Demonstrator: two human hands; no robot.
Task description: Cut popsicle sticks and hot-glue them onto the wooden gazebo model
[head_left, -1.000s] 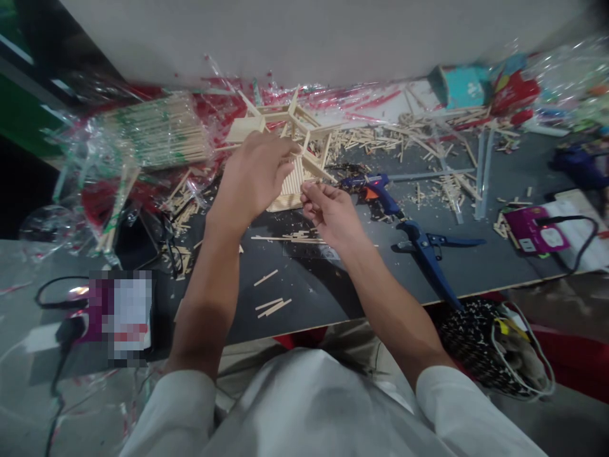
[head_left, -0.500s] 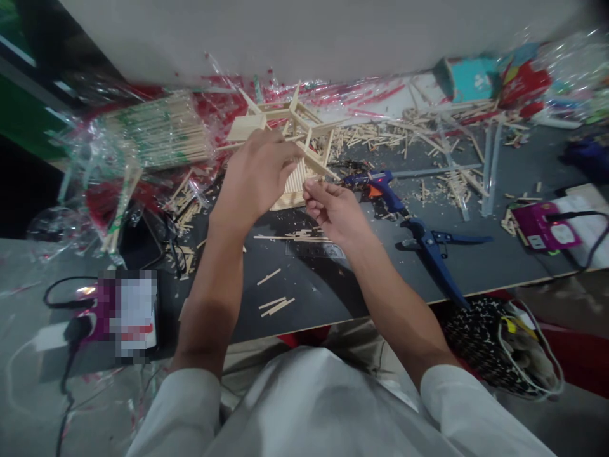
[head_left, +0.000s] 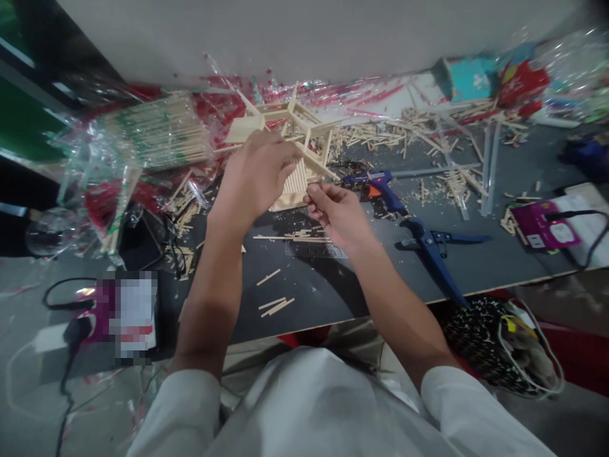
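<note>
A model house built of pale wooden sticks [head_left: 294, 178] stands at the middle of the table, with a ribbed panel at its front and a frame of posts and beams behind. My left hand [head_left: 257, 171] is curled over its left side, gripping it; the fingertips are partly hidden. By the model's front right corner, my right hand [head_left: 339, 212] has thumb and index finger pressed together. Whatever sits in that pinch is too small to make out. Several thin sticks [head_left: 307, 237] lie on the table just below the hands.
Right of the model lie a blue glue gun [head_left: 389, 190] and a blue cutter [head_left: 435, 251]. Bundled sticks in plastic [head_left: 157, 130] are at the back left. A phone [head_left: 137, 238] and a purple power strip [head_left: 102, 311] lie left, another purple strip [head_left: 547, 225] right.
My right hand has shifted very slightly to the right and down, its fingers still pinched. My left hand stays on the model. A dark shape at the left edge has moved.
</note>
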